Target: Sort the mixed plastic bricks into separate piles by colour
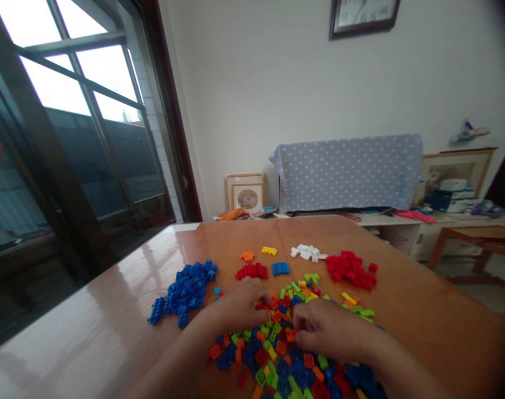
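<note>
A large mixed pile of toy bricks point(277, 354) in green, orange, red, blue and yellow lies at the table's near middle. My left hand point(246, 302) reaches over the pile's left upper part, fingers curled down at the bricks. Just right of it, my right hand point(319, 327) is bent with thumb and fingers close together at an orange-red brick point(291, 336). What either hand holds, if anything, is too small to make out. Sorted heaps lie around: blue bricks point(185, 293) at left, red bricks point(350, 270) at right, white bricks point(307, 252) at the back.
Beyond the pile are small groups of red bricks point(252, 271), blue bricks point(281, 269), orange bricks point(248, 256) and yellow bricks point(269, 251). The brown table point(414, 299) stands before a low cabinet with a dotted cloth point(347, 172). Glass doors are at left.
</note>
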`<move>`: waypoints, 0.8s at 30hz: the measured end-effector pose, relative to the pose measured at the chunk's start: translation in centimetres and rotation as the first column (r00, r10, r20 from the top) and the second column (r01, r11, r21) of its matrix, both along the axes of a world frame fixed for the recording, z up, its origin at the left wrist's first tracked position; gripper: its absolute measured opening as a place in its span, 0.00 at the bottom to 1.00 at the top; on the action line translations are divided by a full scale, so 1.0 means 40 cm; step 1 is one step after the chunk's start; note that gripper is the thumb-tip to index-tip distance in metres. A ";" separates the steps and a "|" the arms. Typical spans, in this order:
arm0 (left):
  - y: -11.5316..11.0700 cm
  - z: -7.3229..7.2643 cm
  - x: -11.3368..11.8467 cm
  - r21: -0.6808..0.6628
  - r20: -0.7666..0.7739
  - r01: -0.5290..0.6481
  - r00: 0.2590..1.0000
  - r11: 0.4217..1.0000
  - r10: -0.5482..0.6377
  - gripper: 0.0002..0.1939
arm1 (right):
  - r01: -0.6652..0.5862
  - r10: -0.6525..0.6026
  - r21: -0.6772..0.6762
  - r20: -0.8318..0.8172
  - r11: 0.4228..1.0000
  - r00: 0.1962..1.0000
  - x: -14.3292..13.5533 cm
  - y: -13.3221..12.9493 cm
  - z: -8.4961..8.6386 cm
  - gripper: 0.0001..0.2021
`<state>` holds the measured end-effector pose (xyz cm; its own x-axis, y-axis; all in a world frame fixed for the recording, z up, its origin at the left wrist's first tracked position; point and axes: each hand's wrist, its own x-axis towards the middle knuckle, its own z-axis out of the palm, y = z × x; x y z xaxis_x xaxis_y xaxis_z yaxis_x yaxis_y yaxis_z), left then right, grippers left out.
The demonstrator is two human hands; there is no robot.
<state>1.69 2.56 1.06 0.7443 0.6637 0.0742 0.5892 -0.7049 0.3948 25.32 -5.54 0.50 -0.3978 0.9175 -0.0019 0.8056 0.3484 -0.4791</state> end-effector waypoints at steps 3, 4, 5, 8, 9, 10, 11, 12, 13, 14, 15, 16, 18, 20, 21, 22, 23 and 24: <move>-0.009 -0.002 0.009 0.044 -0.048 0.009 0.999 0.999 -0.007 0.11 | 0.044 -0.044 0.011 -0.050 0.999 0.998 0.009 0.017 -0.003 0.05; -0.010 -0.003 0.012 0.050 -0.053 0.010 0.999 0.999 -0.007 0.11 | 0.054 -0.053 0.011 -0.064 0.998 0.997 0.011 0.023 -0.005 0.05; -0.012 -0.005 0.014 0.052 -0.051 0.013 0.999 0.999 -0.011 0.10 | 0.061 -0.060 0.009 -0.077 0.998 0.995 0.012 0.029 -0.007 0.05; -0.013 -0.010 0.019 0.044 0.032 0.000 0.999 0.999 -0.001 0.09 | 0.074 -0.073 0.008 -0.123 0.997 0.990 0.010 0.043 -0.014 0.07; -0.012 -0.012 0.021 0.026 0.086 -0.016 0.996 1.000 0.014 0.09 | 0.080 -0.076 0.018 -0.146 0.997 0.986 0.008 0.047 -0.016 0.07; -0.010 -0.014 0.023 -0.013 0.149 -0.039 0.988 0.999 0.040 0.09 | 0.089 -0.082 0.033 -0.171 0.996 0.982 0.006 0.051 -0.017 0.07; -0.007 -0.018 0.025 -0.074 0.214 -0.064 0.974 0.995 0.078 0.09 | 0.102 -0.090 0.050 -0.199 0.994 0.976 0.004 0.055 -0.018 0.07; -0.003 -0.021 0.028 -0.153 0.282 -0.085 0.951 0.985 0.126 0.09 | 0.119 -0.101 0.067 -0.229 0.991 0.968 0.001 0.058 -0.018 0.07; 0.000 -0.024 0.032 -0.243 0.344 -0.094 0.922 0.965 0.176 0.09 | 0.138 -0.112 0.080 -0.264 0.987 0.958 -0.001 0.060 -0.018 0.07; 0.004 -0.027 0.035 -0.332 0.401 -0.089 0.888 0.939 0.226 0.09 | 0.155 -0.122 0.085 -0.304 0.984 0.945 -0.004 0.062 -0.017 0.08; 0.007 -0.028 0.039 -0.408 0.448 -0.070 0.854 0.910 0.266 0.11 | 0.170 -0.131 0.084 -0.348 0.982 0.928 -0.008 0.063 -0.015 0.08; 0.009 -0.028 0.042 -0.466 0.488 -0.038 0.822 0.884 0.292 0.12 | 0.180 -0.135 0.078 -0.395 0.981 0.909 -0.012 0.064 -0.013 0.09; 0.009 -0.025 0.047 -0.546 0.546 0.044 0.776 0.837 0.315 0.16 | 0.183 -0.139 0.044 -0.492 0.982 0.859 -0.022 0.063 -0.009 0.12; 0.004 -0.019 0.052 -0.591 0.586 0.109 0.739 0.799 0.332 0.17 | 0.167 -0.155 -0.033 -0.578 0.985 0.802 -0.035 0.062 -0.008 0.14; 0.000 -0.017 0.055 -0.605 0.602 0.132 0.721 0.785 0.343 0.18 | 0.156 -0.168 -0.074 -0.608 0.985 0.776 -0.041 0.062 -0.009 0.15; -0.003 -0.015 0.058 -0.616 0.613 0.147 0.706 0.774 0.354 0.18 | 0.145 -0.180 -0.107 -0.630 0.984 0.756 -0.046 0.063 -0.010 0.16; -0.006 -0.015 0.061 -0.624 0.620 0.153 0.694 0.767 0.366 0.17 | 0.139 -0.188 -0.126 -0.643 0.982 0.742 -0.051 0.064 -0.012 0.17; -0.008 -0.016 0.064 -0.629 0.624 0.155 0.685 0.762 0.376 0.17 | 0.138 -0.190 -0.131 -0.649 0.982 0.736 -0.055 0.065 -0.015 0.17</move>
